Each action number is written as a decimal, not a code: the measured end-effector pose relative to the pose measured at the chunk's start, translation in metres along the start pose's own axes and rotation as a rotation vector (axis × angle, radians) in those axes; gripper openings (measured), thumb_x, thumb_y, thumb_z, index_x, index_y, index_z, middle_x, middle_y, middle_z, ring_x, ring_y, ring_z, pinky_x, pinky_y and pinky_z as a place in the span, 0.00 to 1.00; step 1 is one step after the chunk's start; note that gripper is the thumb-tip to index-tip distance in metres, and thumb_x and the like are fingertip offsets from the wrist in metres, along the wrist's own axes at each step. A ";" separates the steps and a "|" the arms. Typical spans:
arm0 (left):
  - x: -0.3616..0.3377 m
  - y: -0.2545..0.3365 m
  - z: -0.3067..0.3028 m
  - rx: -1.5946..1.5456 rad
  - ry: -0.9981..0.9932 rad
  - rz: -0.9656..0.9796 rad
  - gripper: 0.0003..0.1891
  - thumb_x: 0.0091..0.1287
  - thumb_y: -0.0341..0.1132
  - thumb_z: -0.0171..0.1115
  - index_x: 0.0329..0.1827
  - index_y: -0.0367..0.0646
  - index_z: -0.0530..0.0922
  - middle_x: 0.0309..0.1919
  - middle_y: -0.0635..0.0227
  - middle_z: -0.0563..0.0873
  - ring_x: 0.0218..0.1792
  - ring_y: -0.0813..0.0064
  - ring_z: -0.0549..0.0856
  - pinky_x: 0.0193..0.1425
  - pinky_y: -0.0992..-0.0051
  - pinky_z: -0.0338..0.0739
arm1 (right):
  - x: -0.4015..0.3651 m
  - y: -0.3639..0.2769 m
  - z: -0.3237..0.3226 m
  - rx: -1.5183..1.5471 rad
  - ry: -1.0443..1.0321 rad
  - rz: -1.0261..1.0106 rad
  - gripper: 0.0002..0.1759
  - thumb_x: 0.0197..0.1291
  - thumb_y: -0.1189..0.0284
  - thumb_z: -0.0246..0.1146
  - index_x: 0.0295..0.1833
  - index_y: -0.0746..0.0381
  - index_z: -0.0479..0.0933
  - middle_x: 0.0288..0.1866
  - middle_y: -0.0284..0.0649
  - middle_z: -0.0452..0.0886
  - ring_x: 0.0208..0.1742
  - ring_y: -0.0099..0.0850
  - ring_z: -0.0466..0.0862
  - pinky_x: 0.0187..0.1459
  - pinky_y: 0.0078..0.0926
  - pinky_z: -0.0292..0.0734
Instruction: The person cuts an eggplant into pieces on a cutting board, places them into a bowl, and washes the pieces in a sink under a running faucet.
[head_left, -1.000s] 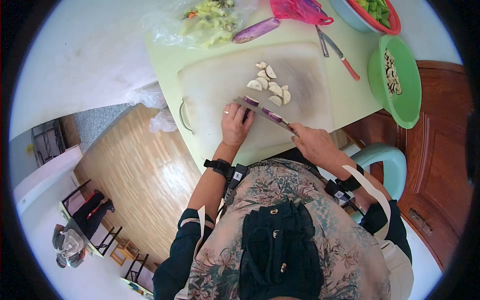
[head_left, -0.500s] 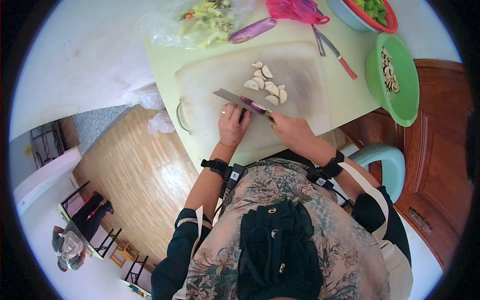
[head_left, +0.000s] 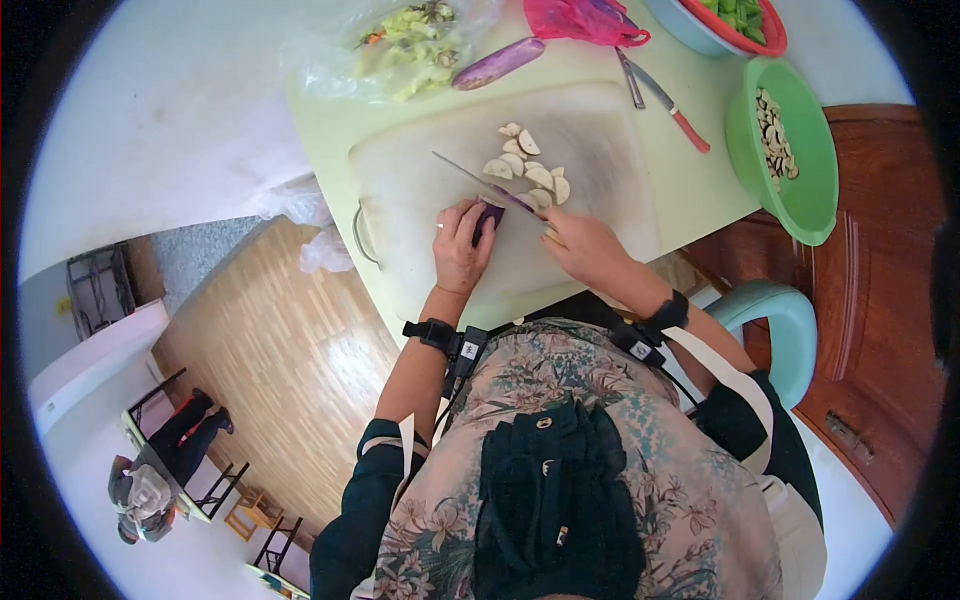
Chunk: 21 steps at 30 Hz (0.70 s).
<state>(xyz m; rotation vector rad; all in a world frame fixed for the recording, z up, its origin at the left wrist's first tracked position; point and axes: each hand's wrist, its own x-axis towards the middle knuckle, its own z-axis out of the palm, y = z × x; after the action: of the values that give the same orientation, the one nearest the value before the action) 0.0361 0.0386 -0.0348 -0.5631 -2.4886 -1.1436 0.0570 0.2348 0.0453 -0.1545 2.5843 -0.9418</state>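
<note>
Left hand [head_left: 460, 250]: curled, fingertips pressing a purple eggplant stub [head_left: 489, 213] down onto the white cutting board [head_left: 410, 200], near the board's middle. Too short and too covered to call the stub's long axis, tbh. Then the knife [head_left: 478, 178] right against it, blade slanting from tip at upper left down to handle at lower right. Right hand [head_left: 585, 245]: closed around the knife handle, just beside the left one. Pale cut slices [head_left: 530, 170] heaped just beyond the blade, touching each other. Black straps on both wrists with small white tags, print too tiny to read.

Further back, left to right: clear bag of veggie scraps [head_left: 410, 40], whole eggplant [head_left: 497, 63] lying slantwise, pink bag [head_left: 585, 18], red-handled tool [head_left: 672, 103], red-rimmed bowl [head_left: 770, 38] of greens, green bowl [head_left: 815, 215] with more pale slices at the far right edge. Pale green table [head_left: 330, 120] under all of it.

Wood floor [head_left: 290, 340] to the left, teal chair [head_left: 775, 305] and dark wooden door [head_left: 890, 290] to the right. Another person [head_left: 140, 495] way off at lower left beside some chairs.
</note>
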 end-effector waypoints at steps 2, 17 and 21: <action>-0.001 0.000 0.000 -0.004 0.003 -0.026 0.14 0.53 0.25 0.67 0.43 0.39 0.78 0.41 0.58 0.80 0.42 0.57 0.80 0.45 0.66 0.77 | -0.015 -0.003 -0.010 -0.013 -0.029 -0.002 0.17 0.59 0.67 0.59 0.52 0.61 0.72 0.32 0.55 0.79 0.37 0.53 0.79 0.37 0.47 0.73; -0.007 -0.005 0.001 0.041 -0.043 -0.040 0.14 0.48 0.26 0.68 0.38 0.38 0.78 0.35 0.57 0.77 0.38 0.55 0.77 0.39 0.63 0.76 | -0.048 -0.010 -0.027 -0.166 -0.207 0.048 0.16 0.61 0.70 0.56 0.54 0.63 0.68 0.37 0.54 0.80 0.39 0.52 0.80 0.41 0.47 0.73; -0.004 -0.004 0.000 0.057 0.005 0.000 0.12 0.49 0.25 0.68 0.36 0.38 0.76 0.31 0.60 0.75 0.35 0.58 0.77 0.36 0.64 0.76 | -0.040 -0.009 -0.022 -0.121 -0.189 -0.001 0.16 0.61 0.70 0.56 0.53 0.63 0.68 0.36 0.54 0.79 0.38 0.52 0.79 0.40 0.47 0.73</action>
<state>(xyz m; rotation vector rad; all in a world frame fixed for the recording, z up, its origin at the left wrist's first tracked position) 0.0377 0.0356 -0.0392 -0.5436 -2.5086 -1.0693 0.0853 0.2505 0.0792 -0.2652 2.4654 -0.7335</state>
